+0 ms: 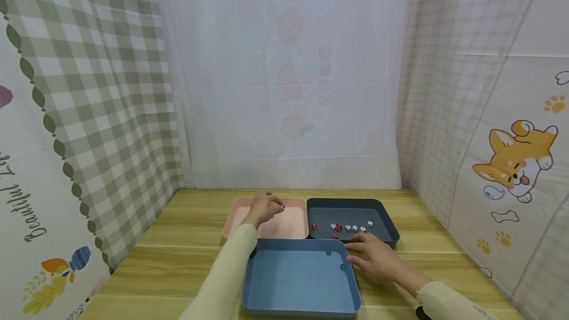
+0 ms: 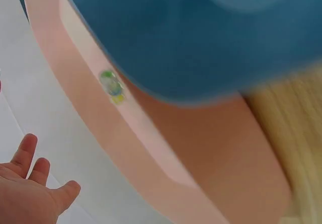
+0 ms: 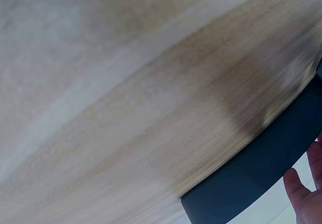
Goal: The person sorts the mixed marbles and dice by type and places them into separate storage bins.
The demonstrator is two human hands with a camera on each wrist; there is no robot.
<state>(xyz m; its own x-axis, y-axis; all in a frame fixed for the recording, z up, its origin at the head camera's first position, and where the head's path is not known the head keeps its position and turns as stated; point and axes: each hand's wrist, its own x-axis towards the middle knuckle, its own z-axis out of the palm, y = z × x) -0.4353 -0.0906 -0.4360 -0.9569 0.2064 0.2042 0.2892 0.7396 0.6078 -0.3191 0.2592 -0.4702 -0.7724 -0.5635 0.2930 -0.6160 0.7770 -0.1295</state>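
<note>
My left hand [image 1: 264, 209] is over the pink tray [image 1: 231, 216], with a small shiny dark-and-white piece [image 1: 282, 207] pinched at its fingertips. In the left wrist view the fingers point upward beside the tray, and the piece is out of sight. Translucent green and yellow pieces [image 2: 111, 85] lie in the pink tray there. My right hand [image 1: 375, 256] holds nothing; its loosely bent fingers rest at the upper right corner of the blue tray [image 1: 302, 305], by the front edge of the dark tray [image 1: 342, 203]. Two small teal dice [image 1: 328, 252] lie inside the blue tray.
The dark tray holds several white dice [image 1: 348, 228] and several red dice [image 1: 314, 226]. All three trays sit close together on a wood-grain table [image 1: 178, 241]. A checked curtain [image 1: 146, 88] hangs at the left, a white curtain [image 1: 222, 88] behind, and a dog-print curtain [image 1: 498, 88] at the right.
</note>
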